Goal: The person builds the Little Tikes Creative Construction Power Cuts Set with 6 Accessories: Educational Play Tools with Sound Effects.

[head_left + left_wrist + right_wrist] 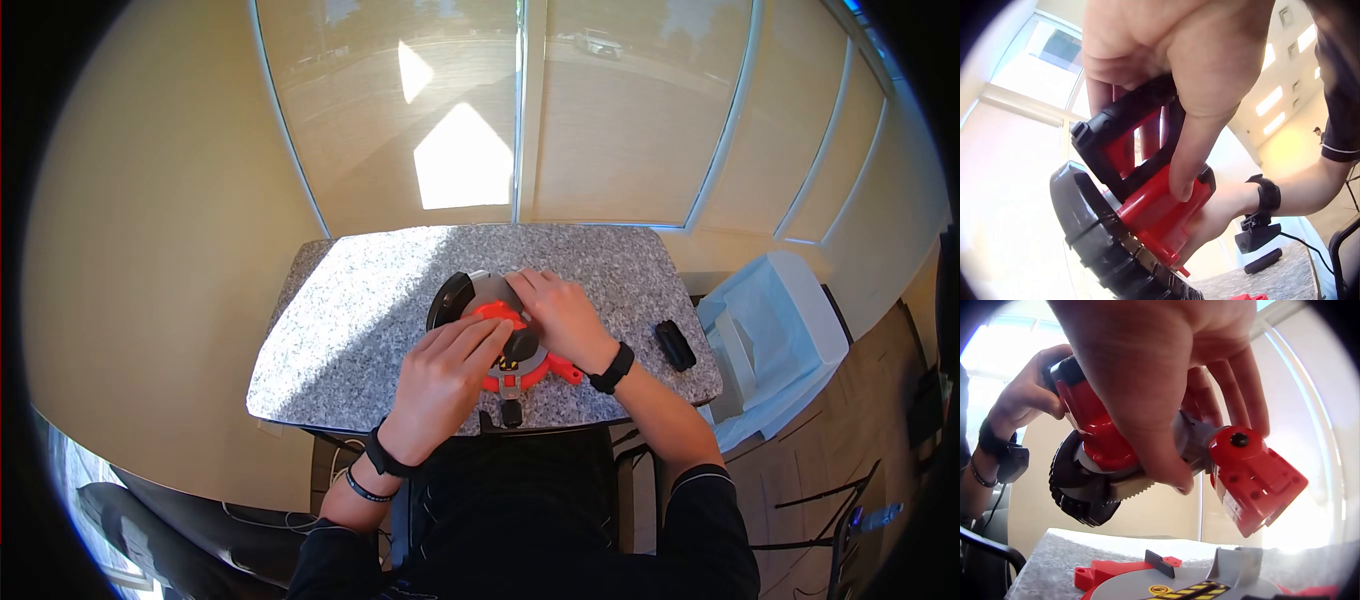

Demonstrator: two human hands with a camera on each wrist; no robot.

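Note:
A toy miter saw is in both hands, its red and black saw head (pixel 1094 419) held tilted above its base (pixel 1122 589). The left hand (pixel 445 385) grips the black loop handle (pixel 1094 147), with the thumb along the red housing (pixel 1160 206). Around the grey arm near the back of the head, the right hand (pixel 565 315) curls its fingers and thumb. A red bracket (pixel 1257 481) sticks out past the right fingers. The ribbed black guard (pixel 1097 231) covers much of the toothed blade. Below, the round grey and red base lies on the table.
The speckled grey table (pixel 350 330) stands against a window wall. Near its right edge lies a small black oblong object (pixel 675 345). A bin with a light blue liner (pixel 790 310) stands beside the table on the right.

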